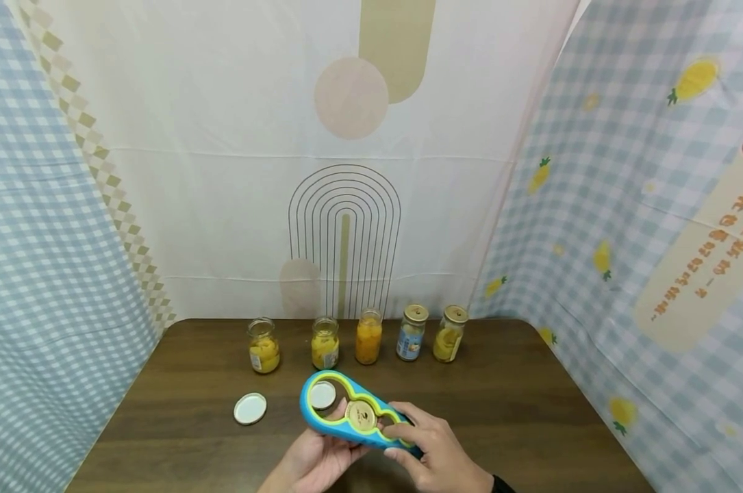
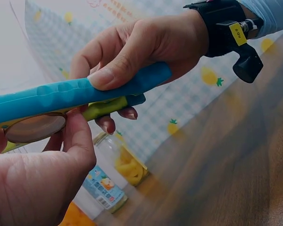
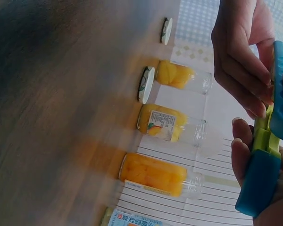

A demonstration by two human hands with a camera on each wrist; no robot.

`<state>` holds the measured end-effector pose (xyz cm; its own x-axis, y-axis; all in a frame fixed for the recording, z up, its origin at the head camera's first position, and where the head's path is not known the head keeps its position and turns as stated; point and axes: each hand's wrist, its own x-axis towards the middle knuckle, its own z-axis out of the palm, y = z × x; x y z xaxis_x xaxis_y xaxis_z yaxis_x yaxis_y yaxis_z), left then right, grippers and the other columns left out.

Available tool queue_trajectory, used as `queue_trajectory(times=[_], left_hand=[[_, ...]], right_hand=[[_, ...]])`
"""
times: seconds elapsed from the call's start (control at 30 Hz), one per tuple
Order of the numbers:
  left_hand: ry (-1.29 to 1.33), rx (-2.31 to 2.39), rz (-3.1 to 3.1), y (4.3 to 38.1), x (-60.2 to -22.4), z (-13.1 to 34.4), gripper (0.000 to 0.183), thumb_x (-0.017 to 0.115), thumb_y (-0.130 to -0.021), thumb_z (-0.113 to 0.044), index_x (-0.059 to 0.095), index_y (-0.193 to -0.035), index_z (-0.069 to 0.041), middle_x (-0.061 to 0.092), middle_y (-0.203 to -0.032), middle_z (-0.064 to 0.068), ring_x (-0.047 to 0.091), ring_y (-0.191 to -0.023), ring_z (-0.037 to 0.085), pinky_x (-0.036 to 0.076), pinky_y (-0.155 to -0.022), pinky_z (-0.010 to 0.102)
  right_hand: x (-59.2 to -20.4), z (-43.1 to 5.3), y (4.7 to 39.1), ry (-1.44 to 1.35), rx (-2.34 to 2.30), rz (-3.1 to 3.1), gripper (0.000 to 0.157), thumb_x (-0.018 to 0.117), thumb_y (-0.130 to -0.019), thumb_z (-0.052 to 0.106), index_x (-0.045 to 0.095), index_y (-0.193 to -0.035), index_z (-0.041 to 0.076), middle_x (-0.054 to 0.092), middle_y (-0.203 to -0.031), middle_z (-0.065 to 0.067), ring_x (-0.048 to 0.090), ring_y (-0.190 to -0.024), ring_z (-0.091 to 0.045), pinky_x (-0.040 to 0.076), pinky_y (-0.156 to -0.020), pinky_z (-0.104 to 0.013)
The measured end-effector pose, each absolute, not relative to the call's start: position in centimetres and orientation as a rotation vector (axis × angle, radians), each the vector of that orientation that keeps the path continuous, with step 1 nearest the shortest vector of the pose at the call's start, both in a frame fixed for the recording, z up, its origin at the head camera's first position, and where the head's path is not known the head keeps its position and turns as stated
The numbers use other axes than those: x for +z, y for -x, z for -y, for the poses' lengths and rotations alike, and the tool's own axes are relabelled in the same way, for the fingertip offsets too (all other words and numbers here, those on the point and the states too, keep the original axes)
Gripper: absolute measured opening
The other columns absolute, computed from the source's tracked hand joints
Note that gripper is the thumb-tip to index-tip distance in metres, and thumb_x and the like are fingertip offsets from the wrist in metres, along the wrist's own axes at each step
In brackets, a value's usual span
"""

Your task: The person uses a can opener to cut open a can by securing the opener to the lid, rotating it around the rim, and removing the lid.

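Note:
A blue and green jar opener (image 1: 331, 428) with round holes of different sizes is held over the table. A gold jar lid (image 1: 361, 415) sits in its middle hole; the left wrist view shows the pale underside of that lid (image 2: 37, 128). My right hand (image 1: 429, 445) grips the narrow end of the opener, thumb along its side in the left wrist view. From beneath, my left hand (image 1: 322, 459) pinches the lid's edge between thumb and fingers. Part of the left hand is hidden behind the opener.
Along the table's back stand three uncovered jars of yellow or orange fruit, among them an orange one (image 1: 368, 339). Right of them are two gold-lidded jars, one blue-labelled (image 1: 411, 335). White lids (image 1: 250, 409) lie on the wooden table (image 1: 180, 383), one seen through the opener's large hole.

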<state>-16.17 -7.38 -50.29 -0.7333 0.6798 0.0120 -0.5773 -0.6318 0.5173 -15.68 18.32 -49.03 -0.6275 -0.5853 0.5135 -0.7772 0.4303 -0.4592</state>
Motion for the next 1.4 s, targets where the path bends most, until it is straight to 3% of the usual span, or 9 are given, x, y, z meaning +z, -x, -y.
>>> queue_trajectory(times=[0.23,0.43,0.67,0.77,0.93,1.13,1.4], left_hand=[[-0.245,2.337,-0.598,16.2,-50.7,7.4,0.049,0.037,-0.117,-0.037,0.034,-0.154,-0.005,0.061,-0.144,0.006,0.060,-0.138,0.020,0.047,-0.121,0.037],[-0.252,2.347,-0.619,16.2,-51.1,7.6,0.037,0.040,-0.117,-0.034,0.055,-0.143,-0.011,0.064,-0.144,0.006,0.062,-0.138,0.019,0.049,-0.120,0.037],[-0.279,2.330,-0.989,16.6,-51.1,8.5,0.025,0.049,-0.115,-0.023,0.073,-0.122,-0.020,0.075,-0.124,-0.006,0.068,-0.123,0.009,0.052,-0.113,0.036],[-0.302,2.301,-1.215,17.1,-51.1,9.5,0.025,0.051,-0.114,-0.021,0.069,-0.129,-0.010,0.076,-0.122,-0.007,0.070,-0.120,0.010,0.053,-0.112,0.035],[-0.092,2.250,-1.788,17.6,-51.3,11.1,0.050,0.062,-0.110,-0.025,0.056,-0.143,0.011,0.074,-0.127,0.005,0.069,-0.112,0.011,0.057,-0.098,0.029],[0.166,2.092,-2.342,17.1,-52.4,13.4,0.045,0.075,-0.102,-0.023,0.068,-0.137,0.005,0.073,-0.133,0.021,0.072,-0.108,0.008,0.059,-0.086,0.018],[0.195,1.998,-2.486,15.5,-53.2,16.3,0.048,0.079,-0.097,-0.016,0.066,-0.136,0.009,0.072,-0.134,0.025,0.070,-0.104,0.001,0.057,-0.085,0.013]], right_hand=[[-49.0,-18.2,15.8,-1.180,0.992,2.413,0.022,0.075,-0.101,0.022,0.077,-0.122,0.026,0.068,-0.141,-0.008,0.073,-0.118,-0.019,0.063,-0.091,-0.034],[-49.1,-18.5,16.0,-1.225,0.953,2.365,0.023,0.076,-0.100,0.018,0.076,-0.122,0.024,0.068,-0.140,-0.012,0.073,-0.113,-0.020,0.063,-0.088,-0.032],[-48.6,-19.2,16.4,-1.144,1.042,2.384,0.023,0.076,-0.100,0.017,0.075,-0.121,0.028,0.067,-0.142,-0.009,0.073,-0.109,-0.016,0.061,-0.085,-0.027],[-48.5,-20.1,17.1,-1.071,1.056,2.371,0.025,0.077,-0.099,0.014,0.075,-0.120,0.027,0.067,-0.140,-0.010,0.072,-0.108,-0.017,0.060,-0.083,-0.028],[-47.9,-22.1,18.5,-0.887,1.021,2.364,0.028,0.078,-0.097,0.010,0.076,-0.120,0.026,0.068,-0.139,-0.007,0.072,-0.109,-0.015,0.062,-0.082,-0.031],[-46.7,-24.6,19.6,-0.662,1.029,2.366,0.026,0.078,-0.097,0.008,0.076,-0.119,0.022,0.068,-0.140,-0.007,0.071,-0.117,-0.017,0.063,-0.087,-0.030],[-46.5,-27.3,19.3,-0.503,1.077,2.370,0.021,0.075,-0.099,0.006,0.076,-0.117,0.016,0.066,-0.141,-0.013,0.061,-0.112,0.005,0.057,-0.078,-0.022]])
